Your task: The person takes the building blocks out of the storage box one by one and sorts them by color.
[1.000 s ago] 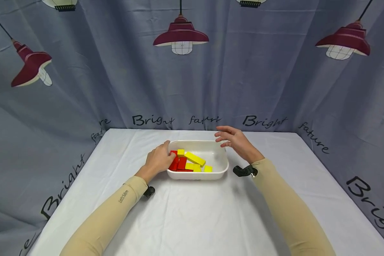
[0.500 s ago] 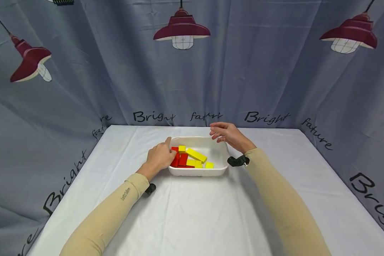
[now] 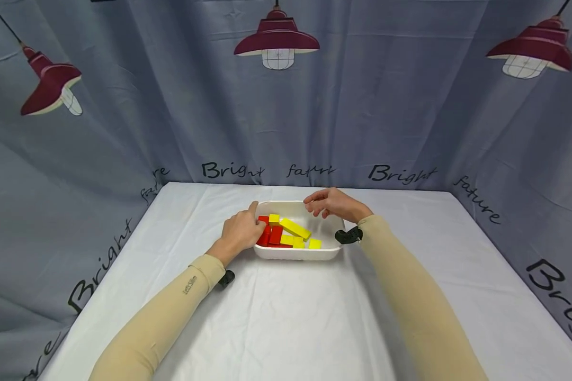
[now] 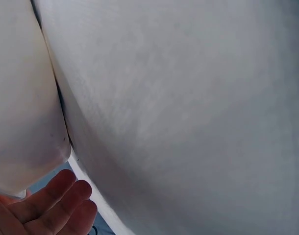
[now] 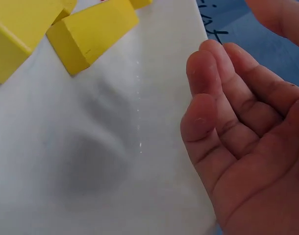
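A white rectangular plastic tub (image 3: 297,254) stands on the table with red and yellow blocks inside. My left hand (image 3: 240,231) grips its left rim, the thumb over the inside edge; in the left wrist view the other fingers (image 4: 61,203) lie by the outer wall. Red blocks (image 3: 275,235) bunch at the tub's left end. A long yellow block (image 3: 295,229) lies slanted in the middle, near smaller yellow blocks (image 3: 315,244). My right hand (image 3: 338,203) hovers over the tub's right rear part, fingers loosely bent and holding nothing; yellow blocks (image 5: 93,36) lie apart from it.
A white cloth (image 3: 286,312) covers the table. Behind and at both sides hangs a grey-blue curtain (image 3: 381,106) printed with lamps and lettering. Dark wrist straps (image 3: 349,235) sit on both wrists.
My right hand has moved left and inward over the tub, its fingers drawing closer together. The left hand keeps its hold on the rim. The head view has tilted slightly downward.
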{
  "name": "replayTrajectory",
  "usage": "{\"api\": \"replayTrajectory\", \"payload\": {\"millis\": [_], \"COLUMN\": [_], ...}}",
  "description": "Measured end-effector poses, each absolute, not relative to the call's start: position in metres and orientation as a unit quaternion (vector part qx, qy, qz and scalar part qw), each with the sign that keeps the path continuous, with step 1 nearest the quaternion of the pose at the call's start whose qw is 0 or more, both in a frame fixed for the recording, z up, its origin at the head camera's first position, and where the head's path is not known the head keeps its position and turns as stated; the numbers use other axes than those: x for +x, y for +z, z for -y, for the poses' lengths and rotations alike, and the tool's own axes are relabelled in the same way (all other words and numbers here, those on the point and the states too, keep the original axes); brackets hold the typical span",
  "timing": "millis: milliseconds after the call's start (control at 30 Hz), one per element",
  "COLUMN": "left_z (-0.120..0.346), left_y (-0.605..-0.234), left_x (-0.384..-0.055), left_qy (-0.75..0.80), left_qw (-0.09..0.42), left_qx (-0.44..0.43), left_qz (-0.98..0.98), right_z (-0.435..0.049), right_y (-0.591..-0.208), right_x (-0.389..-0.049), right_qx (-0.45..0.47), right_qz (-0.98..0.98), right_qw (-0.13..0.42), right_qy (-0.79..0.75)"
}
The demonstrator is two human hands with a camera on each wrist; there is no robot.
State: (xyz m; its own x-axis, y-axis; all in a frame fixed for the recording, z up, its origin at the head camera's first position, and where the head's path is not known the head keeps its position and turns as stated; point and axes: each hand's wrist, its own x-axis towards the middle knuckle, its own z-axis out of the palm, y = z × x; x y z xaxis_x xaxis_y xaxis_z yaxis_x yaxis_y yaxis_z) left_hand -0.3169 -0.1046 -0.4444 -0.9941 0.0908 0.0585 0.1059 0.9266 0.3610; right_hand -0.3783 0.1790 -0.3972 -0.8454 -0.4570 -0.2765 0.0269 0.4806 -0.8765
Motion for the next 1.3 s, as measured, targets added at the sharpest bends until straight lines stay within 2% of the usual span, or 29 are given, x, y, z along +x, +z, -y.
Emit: {"api": "replayTrajectory", "payload": {"millis": [533,1300], "left_z": [0.102,0.100], "left_y": [-0.441,-0.439], "left_x": [-0.316,-0.314], "left_qy": [-0.171,-0.162], "left_qw": [-0.003,-0.021], "left_qx": [-0.043,-0.033], "left_qz": [0.984,0.986], "right_z": [-0.162,-0.149], "right_y": [-0.406,-0.417], "right_x": [-0.382,-0.379], "right_qx": [-0.164,-0.152], "right_qz": [-0.849,-0.891], "right_qw": [0.300,0.286], "right_qy": [-0.403,-0.318]}}
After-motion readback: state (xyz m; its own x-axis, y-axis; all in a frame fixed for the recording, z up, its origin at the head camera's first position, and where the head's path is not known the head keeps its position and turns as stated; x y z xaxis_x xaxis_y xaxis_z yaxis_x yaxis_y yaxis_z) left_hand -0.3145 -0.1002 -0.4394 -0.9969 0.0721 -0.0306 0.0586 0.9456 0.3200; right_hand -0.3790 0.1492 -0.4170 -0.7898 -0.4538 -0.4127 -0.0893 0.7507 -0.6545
